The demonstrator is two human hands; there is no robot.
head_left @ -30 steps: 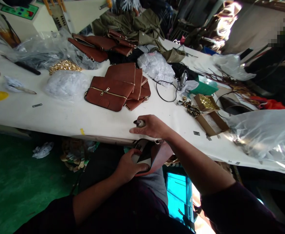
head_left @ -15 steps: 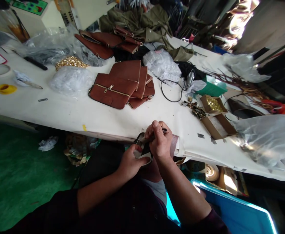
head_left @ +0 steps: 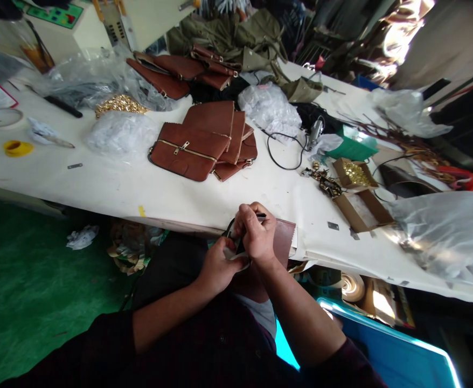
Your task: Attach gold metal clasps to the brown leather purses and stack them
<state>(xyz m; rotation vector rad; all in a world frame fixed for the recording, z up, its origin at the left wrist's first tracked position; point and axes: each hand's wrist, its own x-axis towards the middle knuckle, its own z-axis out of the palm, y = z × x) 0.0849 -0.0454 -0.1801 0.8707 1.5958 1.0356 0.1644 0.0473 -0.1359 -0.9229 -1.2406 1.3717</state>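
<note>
At the table's front edge, my left hand [head_left: 216, 269] pinches a dark strip with a pale underside [head_left: 240, 264] between thumb and fingers. Right beside it, my right hand [head_left: 258, 240] is closed around a thin dark tool [head_left: 261, 215]; only its end shows above the fist, so its kind is unclear. Both hands meet, and the fingers hide most of the strip and the working end of the tool. Under my right hand lies a brown leather piece [head_left: 285, 237] with a zigzag-cut edge, partly over the table edge.
Brown leather panels, the top one with a zipper [head_left: 190, 153], lie stacked ahead on the white table [head_left: 115, 188]. Small boxes [head_left: 361, 207], one with gold fittings [head_left: 355, 172], stand at right near clear plastic [head_left: 454, 242]. A blue bin [head_left: 398, 345] is below right.
My right hand, with the thin tool, has shifted slightly left toward my left hand. More of the brown leather piece shows now. The left hand keeps its hold on the strip.
</note>
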